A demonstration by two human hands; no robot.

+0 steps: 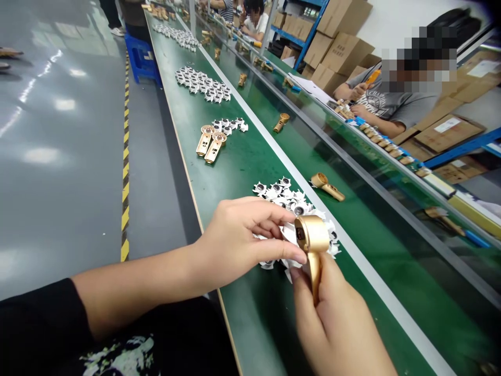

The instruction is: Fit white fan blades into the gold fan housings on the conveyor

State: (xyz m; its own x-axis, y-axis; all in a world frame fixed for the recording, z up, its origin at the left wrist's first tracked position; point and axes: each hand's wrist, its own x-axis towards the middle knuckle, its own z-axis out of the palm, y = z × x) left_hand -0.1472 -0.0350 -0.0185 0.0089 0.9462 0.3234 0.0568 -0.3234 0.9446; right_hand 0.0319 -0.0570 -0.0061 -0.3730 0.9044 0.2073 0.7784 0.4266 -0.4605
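My right hand (332, 313) is wrapped round the handle of a gold handheld fan body (316, 234), its round head tilted up and facing left. My left hand (250, 235) pinches a white fan blade (289, 233) against the open face of that head; the thumb touches the head's lower rim. How far the blade sits inside cannot be made out. Behind and below both hands lies a pile of white fan blades (285, 192) with dark centres, partly hidden by the fingers. Two gold fan bodies (213, 147) lie side by side farther up the green table.
More white fan blades (201, 83) lie in groups along the green table (188, 177). Beyond a white strip, gold fan parts (327, 187) sit on the green belt (297, 156). Across it, a person (391, 99) holds an orange tool. A blue stool (141, 60) stands at the left.
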